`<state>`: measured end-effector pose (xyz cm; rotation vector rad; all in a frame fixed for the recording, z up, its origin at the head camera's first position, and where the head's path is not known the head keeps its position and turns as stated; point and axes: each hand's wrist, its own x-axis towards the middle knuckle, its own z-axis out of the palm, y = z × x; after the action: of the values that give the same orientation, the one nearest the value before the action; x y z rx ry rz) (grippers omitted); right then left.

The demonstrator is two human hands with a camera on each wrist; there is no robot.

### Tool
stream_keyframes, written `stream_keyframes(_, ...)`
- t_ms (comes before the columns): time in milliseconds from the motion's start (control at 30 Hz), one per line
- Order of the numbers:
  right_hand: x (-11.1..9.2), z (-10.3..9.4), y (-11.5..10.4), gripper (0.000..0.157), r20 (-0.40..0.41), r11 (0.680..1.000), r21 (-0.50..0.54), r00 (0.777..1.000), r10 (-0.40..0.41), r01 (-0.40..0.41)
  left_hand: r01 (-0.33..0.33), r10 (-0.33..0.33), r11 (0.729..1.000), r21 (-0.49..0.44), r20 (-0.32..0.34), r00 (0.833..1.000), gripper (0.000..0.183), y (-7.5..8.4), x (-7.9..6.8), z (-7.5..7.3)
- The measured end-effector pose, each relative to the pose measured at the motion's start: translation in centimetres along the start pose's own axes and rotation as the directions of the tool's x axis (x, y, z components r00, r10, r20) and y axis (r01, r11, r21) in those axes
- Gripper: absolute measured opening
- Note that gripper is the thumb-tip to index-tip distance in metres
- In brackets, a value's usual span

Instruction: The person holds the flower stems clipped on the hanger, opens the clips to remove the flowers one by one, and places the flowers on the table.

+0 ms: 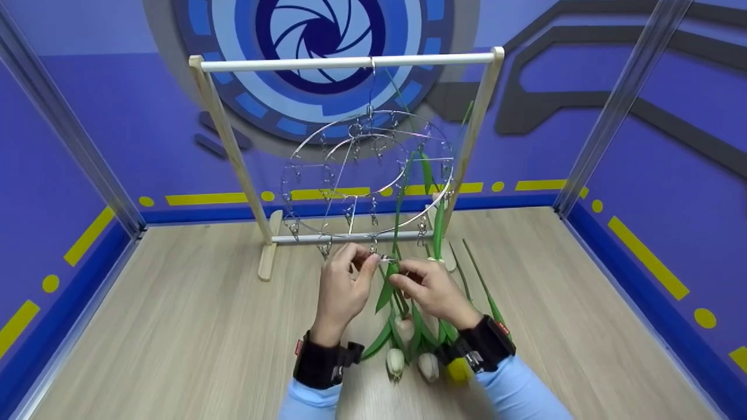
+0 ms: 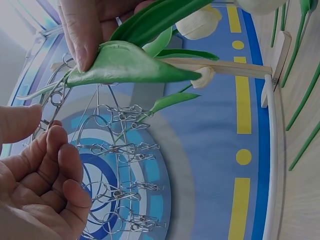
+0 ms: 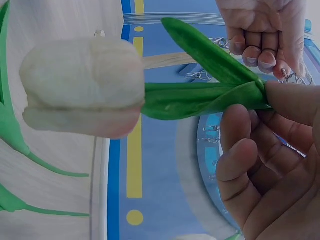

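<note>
My left hand (image 1: 344,286) pinches a metal clip (image 1: 386,259) at the front of a round wire clip hanger (image 1: 402,175). Just right of it, my right hand (image 1: 432,289) holds an artificial tulip by the green stem and leaf base between thumb and fingers. That tulip's pale pink-white head (image 3: 85,87) hangs downward, clear of the fingers in the right wrist view. In the left wrist view, the clip (image 2: 56,100) overlaps the stem end beside both hands. Further tulips hang head down from the hanger's right side, one with a long leaf (image 1: 426,169).
A wooden-sided rack with a white top bar (image 1: 280,64) carries the hanger by its hook. Several loose clips dangle around the rings. Lying on the table (image 1: 204,326) are more tulips, including a whitish one (image 1: 395,363) and a yellow one (image 1: 458,370) near my right wrist.
</note>
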<state>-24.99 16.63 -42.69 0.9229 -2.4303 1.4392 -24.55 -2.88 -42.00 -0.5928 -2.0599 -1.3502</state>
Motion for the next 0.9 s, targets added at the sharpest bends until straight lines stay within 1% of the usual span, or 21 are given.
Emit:
stream_keyframes(200, -0.01, -0.06, -0.11, 0.023, 0.002, 0.999, -0.05, 1.0, 0.005, -0.004, 0.009, -0.009, 1.0, 0.012, -0.005, 1.0, 0.012, -0.06, -0.03, -0.04)
stream_keyframes(333, -0.02, -0.06, -0.24, 0.024, 0.01, 0.998, -0.057, 1.0, 0.03, -0.029, -0.009, 0.009, 1.0, 0.014, -0.018, 1.0, 0.012, -0.12, 0.02, -0.03)
stream_keyframes(467, 0.03, -0.06, -0.21, 0.024, 0.011, 0.997, -0.065, 0.999, 0.035, -0.034, -0.029, 0.029, 0.999, 0.015, -0.032, 0.999, 0.012, -0.21, 0.04, 0.01)
stream_keyframes(767, 0.03, -0.01, -0.11, 0.025, 0.005, 0.997, -0.081, 1.0, -0.018, 0.018, -0.046, 0.046, 0.999, 0.017, -0.045, 0.998, 0.011, -0.23, 0.02, 0.09)
stream_keyframes(900, -0.01, -0.04, -0.1, 0.026, 0.005, 0.996, -0.083, 1.0, -0.029, 0.029, -0.053, 0.054, 0.999, 0.013, -0.052, 0.997, 0.012, -0.2, 0.03, 0.1)
